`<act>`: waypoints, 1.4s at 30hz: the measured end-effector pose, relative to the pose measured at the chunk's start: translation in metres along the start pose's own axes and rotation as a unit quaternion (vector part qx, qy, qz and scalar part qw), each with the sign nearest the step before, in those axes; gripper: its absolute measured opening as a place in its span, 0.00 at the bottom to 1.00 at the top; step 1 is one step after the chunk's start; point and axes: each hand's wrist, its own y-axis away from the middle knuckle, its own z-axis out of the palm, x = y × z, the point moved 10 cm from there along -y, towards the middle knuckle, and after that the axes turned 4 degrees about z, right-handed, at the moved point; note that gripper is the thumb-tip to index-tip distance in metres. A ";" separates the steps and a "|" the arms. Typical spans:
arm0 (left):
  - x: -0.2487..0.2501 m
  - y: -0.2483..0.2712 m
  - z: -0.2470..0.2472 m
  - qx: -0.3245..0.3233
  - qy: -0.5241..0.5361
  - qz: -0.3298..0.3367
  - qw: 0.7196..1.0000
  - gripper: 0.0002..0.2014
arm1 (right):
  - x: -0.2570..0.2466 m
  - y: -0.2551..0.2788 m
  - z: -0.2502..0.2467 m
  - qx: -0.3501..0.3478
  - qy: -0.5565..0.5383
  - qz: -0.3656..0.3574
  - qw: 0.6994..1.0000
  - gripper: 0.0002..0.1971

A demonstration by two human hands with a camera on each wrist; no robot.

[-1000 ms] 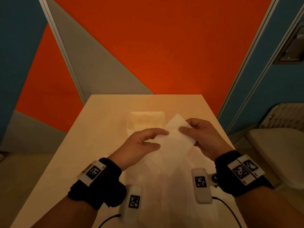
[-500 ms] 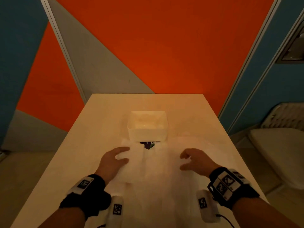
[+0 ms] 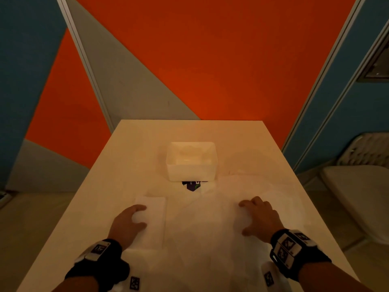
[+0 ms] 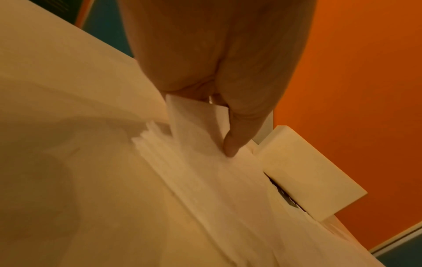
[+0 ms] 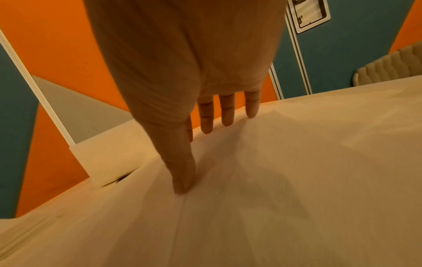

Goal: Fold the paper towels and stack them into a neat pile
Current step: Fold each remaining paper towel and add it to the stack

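On the smooth pale table point(image 3: 134, 144), thin unfolded paper towels point(image 3: 210, 228) lie spread under the flat, fingers-spread right hand point(image 3: 260, 218), while the left hand point(image 3: 128, 222) pinches a folded rectangular towel point(image 3: 153, 209) atop the layered stack

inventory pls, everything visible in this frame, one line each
folded paper towel: 1, white, on the pile at table left, under the left hand
pile of folded towels: 1 stack, white, layered edges show; count of sheets cannot be told
unfolded paper towels: white, spread over table centre and right; count unclear
table: 1, pale
container: 1, white, rectangular, table centre, far side of the towels
dark printed item: 1, partly hidden at the container's near edge
chair: 1, pale, right of table
left hand: holds the folded towel
right hand: fingers straight, touching the spread towels
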 end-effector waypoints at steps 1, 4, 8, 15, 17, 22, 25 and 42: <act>0.001 -0.001 -0.001 0.001 -0.003 0.002 1.000 0.21 | 0.000 0.000 0.000 0.000 0.001 0.002 1.000 0.40; 0.002 -0.003 0.001 -0.007 -0.009 0.003 1.000 0.21 | 0.001 0.001 0.001 -0.003 0.000 0.008 1.000 0.40; 0.001 -0.007 0.002 -0.005 -0.027 0.004 1.000 0.21 | 0.001 0.001 0.002 -0.010 0.000 0.009 1.000 0.40; 0.012 -0.006 0.008 -0.002 -0.182 0.030 0.983 0.25 | 0.000 -0.001 0.001 -0.009 -0.002 0.012 1.000 0.38; 0.024 -0.004 0.012 -0.005 -0.257 0.075 0.963 0.29 | 0.000 -0.001 0.001 -0.004 -0.007 0.017 1.000 0.37; 0.053 0.005 0.035 -0.054 -0.296 0.159 0.940 0.22 | -0.005 0.003 0.002 -0.027 0.005 0.012 1.000 0.24; 0.037 0.007 0.043 -0.085 -0.278 0.116 0.950 0.25 | -0.008 0.003 0.005 -0.058 0.003 0.000 0.998 0.19; 0.078 -0.005 0.025 -0.031 0.054 0.036 0.997 0.06 | -0.060 0.016 -0.065 -0.042 -0.360 -0.053 0.931 0.15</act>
